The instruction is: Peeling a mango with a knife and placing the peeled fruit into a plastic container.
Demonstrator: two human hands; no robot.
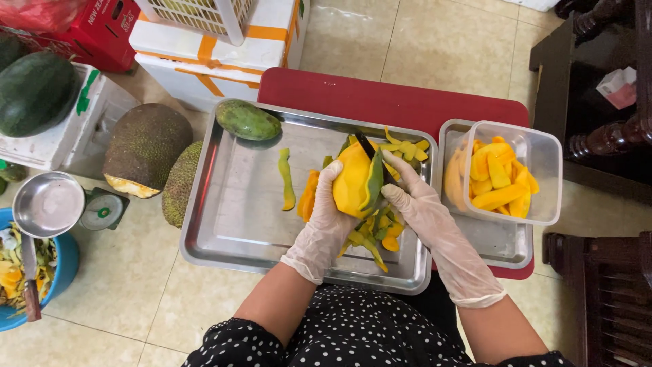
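My left hand (pixel 327 219), in a clear glove, holds a partly peeled yellow mango (pixel 353 185) over a large steel tray (pixel 231 224). My right hand (pixel 420 204), also gloved, grips a dark peeler or knife (pixel 370 151) pressed against the mango's right side, where a green strip of skin (pixel 375 187) hangs off. Green and yellow peelings (pixel 372 239) lie in the tray under my hands. A loose peel strip (pixel 286 178) lies further left, and a whole green mango (pixel 248 120) rests at the tray's far left corner.
A clear plastic tub (pixel 543 156) of mango slices sits in a smaller steel tray (pixel 506 241) at right, both on a red table (pixel 380 95). On the floor at left are jackfruits (pixel 146 143), a watermelon (pixel 34 92), a scale (pixel 49 204), a blue waste bowl (pixel 64 268), and white foam boxes (pixel 204 54).
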